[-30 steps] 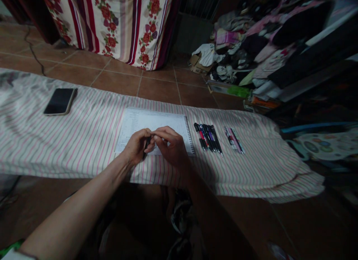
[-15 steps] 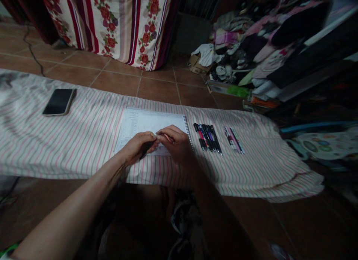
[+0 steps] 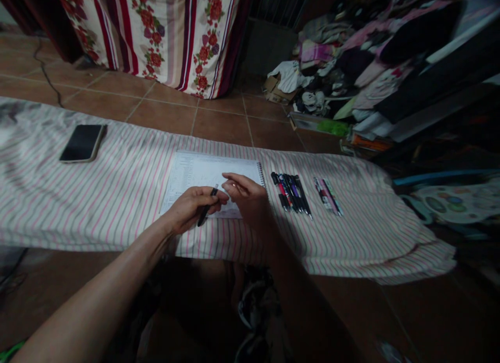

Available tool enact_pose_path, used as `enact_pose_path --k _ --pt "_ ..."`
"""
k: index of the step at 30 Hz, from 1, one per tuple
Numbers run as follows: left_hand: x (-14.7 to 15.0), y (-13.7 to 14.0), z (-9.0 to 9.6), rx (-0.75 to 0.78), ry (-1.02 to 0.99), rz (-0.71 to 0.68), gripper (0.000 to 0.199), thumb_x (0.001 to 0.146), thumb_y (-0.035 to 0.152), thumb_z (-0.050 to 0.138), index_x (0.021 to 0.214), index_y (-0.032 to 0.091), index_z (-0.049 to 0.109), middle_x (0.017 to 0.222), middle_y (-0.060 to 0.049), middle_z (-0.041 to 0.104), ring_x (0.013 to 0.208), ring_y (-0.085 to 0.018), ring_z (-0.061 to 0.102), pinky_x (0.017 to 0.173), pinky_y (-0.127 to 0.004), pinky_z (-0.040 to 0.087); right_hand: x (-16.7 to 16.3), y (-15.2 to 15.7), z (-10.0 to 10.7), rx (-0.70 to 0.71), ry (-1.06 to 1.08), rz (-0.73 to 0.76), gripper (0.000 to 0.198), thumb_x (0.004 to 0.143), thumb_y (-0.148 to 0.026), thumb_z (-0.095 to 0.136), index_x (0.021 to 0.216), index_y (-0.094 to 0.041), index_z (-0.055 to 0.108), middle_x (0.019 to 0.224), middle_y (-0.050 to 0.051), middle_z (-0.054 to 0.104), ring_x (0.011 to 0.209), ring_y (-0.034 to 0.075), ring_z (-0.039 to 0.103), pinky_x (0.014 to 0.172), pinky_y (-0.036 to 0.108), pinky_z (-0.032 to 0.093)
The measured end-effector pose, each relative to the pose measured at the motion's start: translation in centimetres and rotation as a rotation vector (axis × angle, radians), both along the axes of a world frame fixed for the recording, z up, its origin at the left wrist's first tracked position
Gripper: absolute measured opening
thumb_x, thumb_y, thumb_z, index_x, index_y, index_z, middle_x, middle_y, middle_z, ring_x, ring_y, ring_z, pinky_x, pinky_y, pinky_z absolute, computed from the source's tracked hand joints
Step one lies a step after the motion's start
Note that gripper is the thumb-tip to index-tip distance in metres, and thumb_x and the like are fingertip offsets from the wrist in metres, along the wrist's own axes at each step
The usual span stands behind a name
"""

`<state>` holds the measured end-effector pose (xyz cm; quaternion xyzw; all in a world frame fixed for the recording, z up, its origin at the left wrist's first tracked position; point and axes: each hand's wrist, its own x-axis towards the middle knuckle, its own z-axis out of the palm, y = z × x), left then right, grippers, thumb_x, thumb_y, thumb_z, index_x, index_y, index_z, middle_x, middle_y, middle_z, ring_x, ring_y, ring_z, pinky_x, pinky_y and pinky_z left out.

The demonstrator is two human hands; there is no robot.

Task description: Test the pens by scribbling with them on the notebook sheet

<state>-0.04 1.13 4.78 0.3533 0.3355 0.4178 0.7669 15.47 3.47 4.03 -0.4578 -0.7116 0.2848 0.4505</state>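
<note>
My left hand (image 3: 194, 205) is closed around a black pen (image 3: 207, 207), which slants with its pale tip up between thumb and fingers. Just to the right, my right hand (image 3: 247, 193) has its fingers bent together and the index finger straighter. A tiny light glint shows at its fingertips, too small to name. Beneath both hands lies a spiral notebook (image 3: 203, 167) with a printed or written page, partly covered by them. A row of several pens (image 3: 291, 192), mostly black, rests right of the notebook. Farther right is a smaller group of pens (image 3: 328, 196), one pink.
A striped cloth (image 3: 128, 196) covers the low surface. On its left lies a phone (image 3: 83, 142). Behind hangs a flowered curtain (image 3: 172, 35) over the tiled floor (image 3: 222, 121). Heaped clothes (image 3: 336, 55) and a cardboard box (image 3: 276, 89) stand at the back right.
My hands have drawn slightly apart after meeting at the fingertips. The black pen in my left hand now shows more fully, its tip raised. My right index finger has straightened.
</note>
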Motion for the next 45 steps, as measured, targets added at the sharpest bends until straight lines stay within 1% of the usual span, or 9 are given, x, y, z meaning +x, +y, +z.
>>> enact_pose_path --k 3,5,10,13,17,23,29,35,45 --pt "-0.3 0.0 -0.1 -0.031 0.026 0.017 0.017 0.071 0.019 0.062 0.082 0.007 0.067 0.063 -0.005 0.06 0.05 -0.007 0.048 0.046 -0.019 0.033 0.1 1.0 -1.3 -0.146 0.079 -0.134 0.023 0.076 -0.033 0.056 0.093 -0.018 0.061 0.078 0.002 0.065 0.069 0.015 0.061 0.063 0.026 0.048" --pt "-0.5 0.1 -0.2 -0.038 0.041 0.023 0.018 0.074 0.021 0.061 0.084 0.008 0.067 0.068 -0.006 0.062 0.051 -0.008 0.051 0.045 -0.02 0.034 0.4 1.7 -2.3 -0.167 -0.03 -0.18 0.021 0.076 -0.032 0.056 0.09 -0.018 0.06 0.08 0.003 0.065 0.073 0.017 0.061 0.068 0.029 0.048" --pt "-1.3 0.5 -0.8 0.047 0.029 0.09 0.024 0.077 0.026 0.061 0.096 0.012 0.063 0.08 -0.006 0.062 0.051 -0.007 0.053 0.04 -0.018 0.027 1.0 2.3 -4.0 0.034 -0.453 -0.134 0.025 0.077 -0.012 0.045 0.098 -0.014 0.059 0.096 0.009 0.065 0.089 0.022 0.056 0.083 0.035 0.042" --pt "-1.8 0.6 -1.2 0.07 0.025 0.093 0.027 0.078 0.024 0.06 0.101 0.011 0.062 0.076 -0.005 0.061 0.045 -0.004 0.045 0.04 -0.018 0.023 1.1 2.3 -4.3 0.147 -0.63 -0.066 0.027 0.08 -0.013 0.043 0.103 -0.012 0.059 0.101 0.011 0.063 0.091 0.024 0.051 0.085 0.037 0.039" --pt "-2.0 0.5 -1.0 0.055 -0.018 0.109 0.029 0.081 0.023 0.053 0.102 0.005 0.062 0.074 -0.008 0.062 0.046 -0.005 0.041 0.048 -0.022 0.031 1.3 2.2 -4.1 0.181 -0.693 -0.001 0.031 0.085 -0.019 0.043 0.112 -0.013 0.057 0.107 0.012 0.06 0.095 0.024 0.049 0.085 0.037 0.04" --pt "-1.9 0.5 -0.5 0.018 -0.02 0.09 0.029 0.077 0.014 0.05 0.1 0.001 0.062 0.065 -0.007 0.061 0.049 -0.008 0.044 0.051 -0.025 0.031 1.8 1.9 -3.9 0.2 -0.66 0.008 0.039 0.085 -0.034 0.049 0.12 -0.018 0.054 0.113 0.012 0.058 0.099 0.024 0.05 0.086 0.038 0.041" --pt "-1.2 0.5 -0.8 0.001 -0.005 0.06 0.023 0.075 0.016 0.056 0.096 0.006 0.06 0.058 -0.003 0.058 0.045 -0.007 0.043 0.048 -0.022 0.028 1.8 1.6 -2.7 0.249 -0.477 -0.07 0.029 0.085 -0.026 0.048 0.11 -0.018 0.061 0.103 0.01 0.064 0.096 0.022 0.056 0.086 0.037 0.043" --pt "-1.0 0.4 -1.4 0.056 0.058 0.018 0.014 0.073 0.023 0.063 0.076 0.012 0.056 0.064 -0.004 0.062 0.049 -0.007 0.047 0.049 -0.02 0.03 1.5 0.3 -0.4 0.204 -0.268 0.078 0.027 0.085 -0.017 0.046 0.107 -0.018 0.062 0.099 0.007 0.064 0.091 0.016 0.059 0.081 0.03 0.047" --pt "-1.1 0.1 -1.3 0.149 0.22 -0.092 0.017 0.072 0.024 0.065 0.081 0.01 0.064 0.068 -0.005 0.065 0.054 -0.008 0.048 0.053 -0.021 0.033 1.7 -1.4 0.4 0.205 -0.241 0.16 0.015 0.085 -0.021 0.052 0.089 -0.019 0.067 0.086 0.006 0.069 0.084 0.016 0.062 0.075 0.03 0.047"
